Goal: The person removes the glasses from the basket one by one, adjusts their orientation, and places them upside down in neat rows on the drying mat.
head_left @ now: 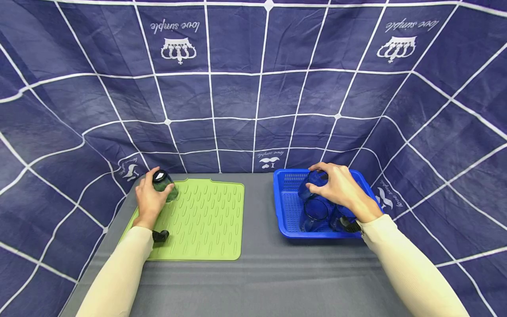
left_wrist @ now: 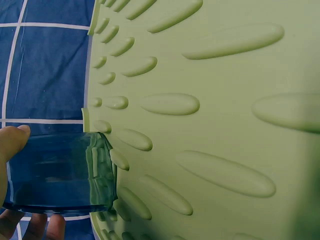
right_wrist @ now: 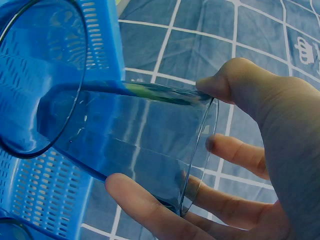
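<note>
Near the far left corner of the green mat, my left hand grips a clear drinking glass between thumb and fingers. In the left wrist view its end meets the mat's ridged surface, or nearly so; contact is hard to tell. Over at the right, my right hand holds another drinking glass near its rim, thumb on one side and fingers on the other. That glass is in the back part of the blue basket. Other glasses stand in the basket in front of it, partly hidden by my right hand and wrist.
A grey tabletop lies under mat and basket, with a strip of it between them. Dark blue cloth with white grid lines hangs behind and along both sides. Black straps sit at the wrists.
</note>
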Action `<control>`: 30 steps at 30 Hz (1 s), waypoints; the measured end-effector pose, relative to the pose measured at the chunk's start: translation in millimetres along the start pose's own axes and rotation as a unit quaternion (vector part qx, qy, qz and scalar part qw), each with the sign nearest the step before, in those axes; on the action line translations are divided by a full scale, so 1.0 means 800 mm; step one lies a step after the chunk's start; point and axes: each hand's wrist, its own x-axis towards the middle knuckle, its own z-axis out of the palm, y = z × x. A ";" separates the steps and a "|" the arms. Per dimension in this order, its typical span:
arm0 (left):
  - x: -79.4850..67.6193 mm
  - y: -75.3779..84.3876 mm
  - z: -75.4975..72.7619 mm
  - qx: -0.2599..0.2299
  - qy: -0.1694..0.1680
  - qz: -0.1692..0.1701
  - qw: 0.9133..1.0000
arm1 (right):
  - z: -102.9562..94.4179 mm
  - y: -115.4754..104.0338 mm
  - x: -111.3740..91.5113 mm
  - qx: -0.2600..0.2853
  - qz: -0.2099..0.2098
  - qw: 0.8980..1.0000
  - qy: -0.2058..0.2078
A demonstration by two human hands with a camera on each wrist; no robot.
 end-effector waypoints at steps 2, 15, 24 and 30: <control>0.000 0.000 0.000 0.002 -0.002 0.000 1.000 | -0.001 -0.002 -0.001 0.000 -0.002 1.000 0.005; 0.001 -0.002 -0.001 0.006 -0.001 0.001 1.000 | -0.003 -0.023 -0.003 0.010 -0.010 1.000 0.022; 0.003 0.000 0.000 0.005 -0.003 0.002 1.000 | -0.005 -0.030 -0.006 0.011 -0.009 1.000 0.027; 0.001 0.001 0.000 0.008 -0.003 -0.001 1.000 | -0.006 -0.036 -0.007 0.017 -0.008 0.999 0.033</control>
